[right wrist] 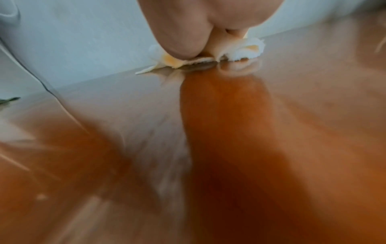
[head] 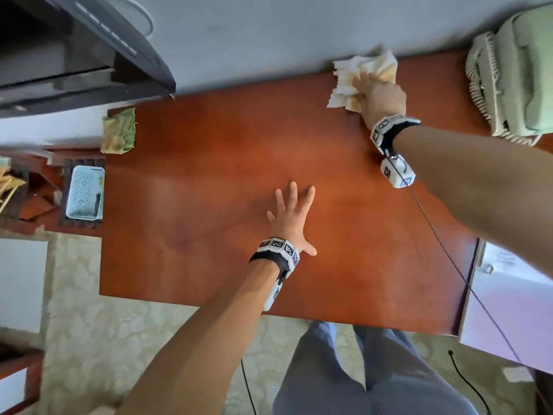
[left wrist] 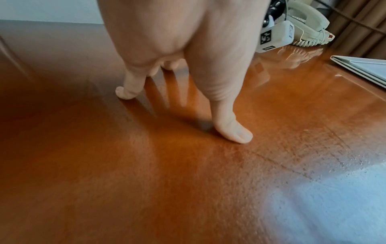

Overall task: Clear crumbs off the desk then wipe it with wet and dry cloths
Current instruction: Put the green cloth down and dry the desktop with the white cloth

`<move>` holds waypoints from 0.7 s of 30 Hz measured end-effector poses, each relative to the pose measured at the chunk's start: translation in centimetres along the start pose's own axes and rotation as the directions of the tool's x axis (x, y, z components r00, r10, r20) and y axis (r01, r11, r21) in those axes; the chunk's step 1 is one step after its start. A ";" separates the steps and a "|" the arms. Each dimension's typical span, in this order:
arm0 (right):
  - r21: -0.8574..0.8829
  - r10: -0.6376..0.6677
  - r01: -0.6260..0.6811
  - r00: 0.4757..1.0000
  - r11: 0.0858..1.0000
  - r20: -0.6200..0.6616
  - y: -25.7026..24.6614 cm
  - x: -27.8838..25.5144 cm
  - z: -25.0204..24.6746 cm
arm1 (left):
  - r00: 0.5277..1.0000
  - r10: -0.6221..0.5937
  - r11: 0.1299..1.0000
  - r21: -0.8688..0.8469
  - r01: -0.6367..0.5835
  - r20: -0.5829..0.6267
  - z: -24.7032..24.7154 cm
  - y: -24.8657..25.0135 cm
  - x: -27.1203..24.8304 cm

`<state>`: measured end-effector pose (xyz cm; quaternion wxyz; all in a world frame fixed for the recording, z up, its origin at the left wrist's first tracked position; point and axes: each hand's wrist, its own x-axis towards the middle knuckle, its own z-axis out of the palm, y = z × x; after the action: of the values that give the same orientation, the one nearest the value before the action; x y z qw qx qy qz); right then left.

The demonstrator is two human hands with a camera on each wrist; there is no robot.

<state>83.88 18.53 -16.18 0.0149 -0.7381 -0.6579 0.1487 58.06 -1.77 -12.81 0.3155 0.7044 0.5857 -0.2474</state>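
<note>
Wooden desk (head: 209,163) | 2 cloths (head: 347,85) (head: 118,131) | right grip (head: 380,97) flat on one | left grip (head: 291,217) splayed

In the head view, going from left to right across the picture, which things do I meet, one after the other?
Pale blue basket → green and yellow cloth → left hand, flat on the desk → right hand pressing the white and yellow cloth → green telephone.

Glossy, smooth reddish wood desk (head: 209,175), soft, crumpled white-and-yellow cloth (head: 347,73), coarse, matt green-and-yellow cloth (head: 118,131), smooth pale green plastic telephone (head: 526,70).
</note>
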 end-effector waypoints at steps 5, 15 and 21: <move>0.011 -0.050 0.049 0.996 0.999 0.072 0.3 -7.8 0.7 | 1.000 0.004 1.000 -0.010 -0.004 0.023 -0.3 -0.1 -0.2; 0.019 -0.375 0.379 0.908 0.925 0.184 2.9 -30.9 6.9 | 0.998 0.023 1.000 -0.005 -0.023 -0.062 -0.4 0.7 -0.7; 0.096 -0.498 0.489 0.843 0.867 0.204 5.1 -41.3 9.4 | 0.982 0.053 0.997 -0.047 -0.062 -0.183 -3.6 3.6 2.2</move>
<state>82.82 -24.09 -17.99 -0.0059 -0.5224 -0.8198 0.2344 61.90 1.94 -11.40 0.2863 0.7321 0.5977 -0.1573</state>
